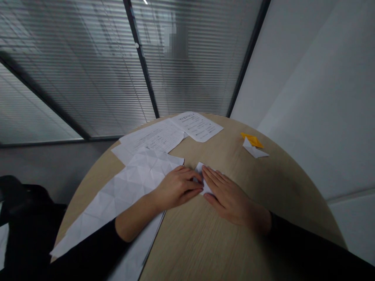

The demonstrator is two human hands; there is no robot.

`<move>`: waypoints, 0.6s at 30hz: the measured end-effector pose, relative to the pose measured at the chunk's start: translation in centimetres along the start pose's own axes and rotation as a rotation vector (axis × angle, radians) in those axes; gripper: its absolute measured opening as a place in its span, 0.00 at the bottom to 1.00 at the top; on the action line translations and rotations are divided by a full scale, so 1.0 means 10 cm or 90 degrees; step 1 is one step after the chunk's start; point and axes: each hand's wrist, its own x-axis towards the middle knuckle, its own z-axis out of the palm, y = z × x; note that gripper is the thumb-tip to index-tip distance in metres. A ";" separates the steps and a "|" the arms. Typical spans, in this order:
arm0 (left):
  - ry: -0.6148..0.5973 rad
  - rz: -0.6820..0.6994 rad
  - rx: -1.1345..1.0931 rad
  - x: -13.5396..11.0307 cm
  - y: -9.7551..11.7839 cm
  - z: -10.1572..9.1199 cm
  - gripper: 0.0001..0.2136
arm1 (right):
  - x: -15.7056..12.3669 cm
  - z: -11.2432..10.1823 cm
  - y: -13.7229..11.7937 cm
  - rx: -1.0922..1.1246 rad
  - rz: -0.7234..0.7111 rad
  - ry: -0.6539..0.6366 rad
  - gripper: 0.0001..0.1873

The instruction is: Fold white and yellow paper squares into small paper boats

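Observation:
A small folded white paper piece (200, 169) lies on the round wooden table (205, 242), mostly hidden under both hands. My left hand (175, 188) rests on its left part with the fingers curled and pressed down on it. My right hand (225, 193) lies flat over its right part, fingers stretched out together and pressing the paper to the table. Both forearms wear black sleeves.
A large creased white sheet (129, 183) lies under my left forearm. Two printed pages (197, 125) (155, 140) sit at the far edge. A folded yellow piece (252, 139) and a white one (255, 151) lie to the right. Blinds and a grey wall stand behind.

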 end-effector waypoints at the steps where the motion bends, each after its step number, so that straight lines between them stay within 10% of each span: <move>1: 0.002 -0.002 0.000 0.00 0.00 0.00 0.08 | -0.02 0.03 0.02 -0.017 0.001 -0.010 0.42; 18: 0.002 -0.135 0.055 0.00 0.01 -0.01 0.16 | 0.06 -0.04 0.46 0.009 0.082 0.027 0.35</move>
